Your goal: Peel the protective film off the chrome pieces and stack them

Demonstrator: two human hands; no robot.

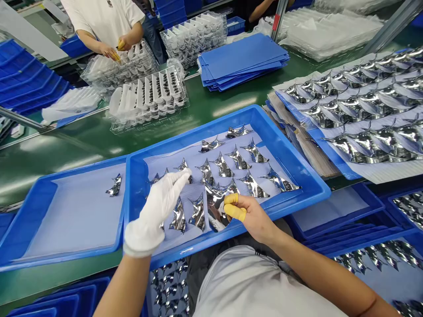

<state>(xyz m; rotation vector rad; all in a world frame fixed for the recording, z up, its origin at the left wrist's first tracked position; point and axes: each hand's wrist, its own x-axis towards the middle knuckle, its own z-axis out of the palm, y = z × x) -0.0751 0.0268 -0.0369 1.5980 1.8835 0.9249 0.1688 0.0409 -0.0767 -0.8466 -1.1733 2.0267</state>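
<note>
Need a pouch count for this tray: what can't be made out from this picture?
Head view:
- Pouches under the left hand: hidden by that hand.
- Held pouch: partly hidden by the right hand.
- Pouches at the bottom edge: cut off by the frame.
- Markings on the tray pouches: too small to read.
</note>
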